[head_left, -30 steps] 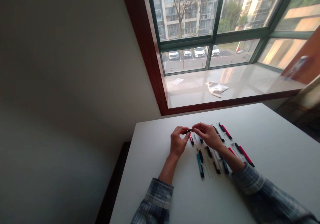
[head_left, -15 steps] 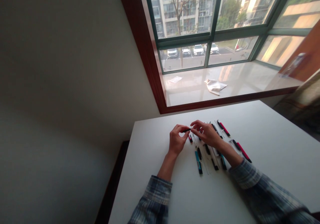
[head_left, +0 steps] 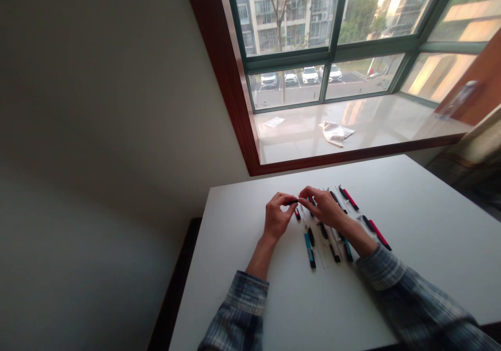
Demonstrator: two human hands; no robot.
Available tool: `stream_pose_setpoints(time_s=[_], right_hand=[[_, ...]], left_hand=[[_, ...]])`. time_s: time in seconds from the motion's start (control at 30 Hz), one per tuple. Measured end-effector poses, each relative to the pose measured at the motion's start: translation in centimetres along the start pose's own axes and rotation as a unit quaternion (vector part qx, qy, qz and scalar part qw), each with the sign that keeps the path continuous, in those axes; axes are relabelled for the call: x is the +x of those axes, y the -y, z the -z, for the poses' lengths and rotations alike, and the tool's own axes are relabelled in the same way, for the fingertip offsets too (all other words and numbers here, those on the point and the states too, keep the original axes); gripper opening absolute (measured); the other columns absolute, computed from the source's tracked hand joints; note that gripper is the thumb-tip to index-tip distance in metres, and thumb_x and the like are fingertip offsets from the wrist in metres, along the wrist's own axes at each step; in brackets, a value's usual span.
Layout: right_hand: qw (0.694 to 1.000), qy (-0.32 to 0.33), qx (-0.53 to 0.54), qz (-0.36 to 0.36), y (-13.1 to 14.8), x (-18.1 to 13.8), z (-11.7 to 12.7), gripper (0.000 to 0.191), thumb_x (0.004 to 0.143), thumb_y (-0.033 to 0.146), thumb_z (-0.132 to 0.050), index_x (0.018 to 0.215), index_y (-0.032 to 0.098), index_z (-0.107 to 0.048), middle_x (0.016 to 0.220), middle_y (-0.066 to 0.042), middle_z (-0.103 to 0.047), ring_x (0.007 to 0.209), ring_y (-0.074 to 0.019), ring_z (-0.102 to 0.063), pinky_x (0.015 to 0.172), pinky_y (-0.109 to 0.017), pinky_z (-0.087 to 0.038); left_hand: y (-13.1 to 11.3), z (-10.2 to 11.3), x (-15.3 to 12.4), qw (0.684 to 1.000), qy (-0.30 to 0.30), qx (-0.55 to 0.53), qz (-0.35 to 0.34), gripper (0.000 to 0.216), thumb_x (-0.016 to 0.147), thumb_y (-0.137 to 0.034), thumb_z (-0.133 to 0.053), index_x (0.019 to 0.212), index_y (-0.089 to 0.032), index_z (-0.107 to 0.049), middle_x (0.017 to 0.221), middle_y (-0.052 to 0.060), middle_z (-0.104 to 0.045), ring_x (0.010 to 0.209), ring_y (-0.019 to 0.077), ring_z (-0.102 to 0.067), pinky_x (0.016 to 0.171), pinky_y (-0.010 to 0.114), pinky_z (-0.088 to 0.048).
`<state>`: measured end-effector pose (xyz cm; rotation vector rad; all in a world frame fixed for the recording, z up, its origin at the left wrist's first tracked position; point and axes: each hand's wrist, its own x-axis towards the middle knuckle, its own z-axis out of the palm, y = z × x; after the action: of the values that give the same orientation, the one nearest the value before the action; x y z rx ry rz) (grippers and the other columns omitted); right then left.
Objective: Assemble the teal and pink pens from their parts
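My left hand [head_left: 276,218] is closed, pinching a small black pen part [head_left: 291,202] between thumb and fingertips above the table. At the right end of that part, the thumb and forefinger of my right hand [head_left: 324,206] are pinched together; the tiny piece between them is too small to make out. Below and around my hands lie taken-apart pens: a teal and black barrel [head_left: 309,250], a black clip piece [head_left: 311,236], a red and black barrel [head_left: 350,199] and thin pale refills. My right hand and forearm hide some of these parts.
Everything lies on a white table [head_left: 230,246]. Another red barrel [head_left: 379,235] is to the right of my right wrist. Behind the table, a window sill holds a crumpled white cloth [head_left: 336,133] and a flat paper [head_left: 274,122]. A grey wall [head_left: 117,131] stands at left.
My right thumb and forefinger have closed together at the end of the black pen part; they were more spread before. My left hand keeps its hold. The view has shifted slightly.
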<state>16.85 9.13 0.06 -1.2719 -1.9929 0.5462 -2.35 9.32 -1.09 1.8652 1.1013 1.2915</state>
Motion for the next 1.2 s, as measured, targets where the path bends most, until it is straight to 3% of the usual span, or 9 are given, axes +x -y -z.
stream_pose_setpoints(time_s=[0.13, 0.27, 0.57, 0.67, 0.8, 0.93, 1.07, 1.2], right_hand=[[0.999, 0.006, -0.032, -0.002, -0.1, 0.0, 0.1, 0.032, 0.103, 0.043, -0.05, 0.084, 0.022, -0.065, 0.077, -0.002, -0.068, 0.073, -0.0182, -0.061, 0.072, -0.03, -0.042], [0.999, 0.016, -0.023, 0.024, 0.1, -0.1, 0.3, 0.027, 0.101, 0.045, -0.055, 0.09, 0.023, -0.066, 0.084, -0.003, -0.071, 0.079, -0.0189, -0.062, 0.075, -0.03, -0.043], [0.998, 0.014, -0.055, 0.004, 0.3, 0.0, 0.1, 0.045, 0.105, 0.048, -0.043, 0.075, 0.022, -0.066, 0.073, -0.004, -0.069, 0.075, -0.0201, -0.06, 0.074, -0.031, -0.041], [0.999, 0.002, -0.035, -0.006, 1.0, -0.1, -0.2, 0.047, 0.105, 0.045, -0.042, 0.072, 0.022, -0.066, 0.072, -0.003, -0.069, 0.073, -0.0192, -0.062, 0.073, -0.031, -0.041], [1.0, 0.006, 0.007, -0.003, 1.9, -0.3, -0.6, 0.048, 0.106, 0.043, -0.04, 0.073, 0.022, -0.067, 0.074, -0.002, -0.072, 0.073, -0.0181, -0.064, 0.074, -0.03, -0.043], [0.999, -0.014, -0.035, 0.012, 1.6, -0.3, 0.1, 0.038, 0.104, 0.042, -0.048, 0.08, 0.023, -0.07, 0.078, -0.004, -0.072, 0.078, -0.0204, -0.063, 0.076, -0.032, -0.044], [0.993, -0.058, -0.093, -0.035, 0.5, -0.1, 1.0, 0.013, 0.095, 0.034, -0.062, 0.098, 0.025, -0.072, 0.083, -0.004, -0.074, 0.083, -0.0227, -0.064, 0.077, -0.034, -0.046], [0.988, -0.021, -0.146, -0.056, 0.5, -0.2, 0.6, 0.016, 0.091, 0.018, -0.062, 0.101, 0.026, -0.072, 0.084, -0.003, -0.075, 0.086, -0.023, -0.065, 0.076, -0.032, -0.046]], left_hand=[[0.1, 0.0, -0.1, 1.0, 0.007, -0.003, -0.002, 0.009, 0.085, -0.018, -0.074, 0.093, -0.022, -0.077, 0.094, 0.004, -0.072, 0.087, 0.0179, -0.069, 0.078, 0.032, -0.057], [0.2, 0.0, -0.1, 1.0, 0.007, -0.009, 0.007, 0.007, 0.086, -0.021, -0.074, 0.093, -0.022, -0.077, 0.094, 0.005, -0.072, 0.086, 0.0182, -0.069, 0.078, 0.032, -0.057], [0.1, 0.1, 0.0, 0.999, 0.015, -0.039, 0.021, 0.009, 0.084, -0.024, -0.076, 0.092, -0.021, -0.078, 0.095, 0.006, -0.074, 0.087, 0.0188, -0.069, 0.082, 0.033, -0.057], [0.3, -0.2, 0.0, 0.986, -0.01, -0.144, 0.083, 0.017, 0.081, -0.027, -0.08, 0.094, -0.019, -0.075, 0.093, 0.005, -0.073, 0.086, 0.0177, -0.069, 0.082, 0.033, -0.057], [0.3, -1.0, 0.1, 0.934, -0.039, -0.321, 0.154, 0.039, 0.075, -0.032, -0.085, 0.107, -0.019, -0.067, 0.091, 0.003, -0.072, 0.081, 0.016, -0.069, 0.078, 0.031, -0.058], [-0.1, -1.3, 0.1, 0.912, -0.055, -0.358, 0.191, 0.04, 0.076, -0.039, -0.084, 0.106, -0.018, -0.067, 0.101, 0.007, -0.072, 0.085, 0.0163, -0.07, 0.081, 0.032, -0.058], [-0.1, -0.8, 0.1, 0.924, -0.091, -0.314, 0.198, 0.041, 0.083, -0.046, -0.076, 0.114, -0.022, -0.066, 0.106, 0.007, -0.07, 0.088, 0.0174, -0.072, 0.077, 0.031, -0.06], [0.7, -0.4, 0.1, 0.932, -0.123, -0.281, 0.191, 0.041, 0.086, -0.047, -0.072, 0.118, -0.021, -0.065, 0.102, 0.007, -0.07, 0.082, 0.0169, -0.073, 0.073, 0.03, -0.061]])
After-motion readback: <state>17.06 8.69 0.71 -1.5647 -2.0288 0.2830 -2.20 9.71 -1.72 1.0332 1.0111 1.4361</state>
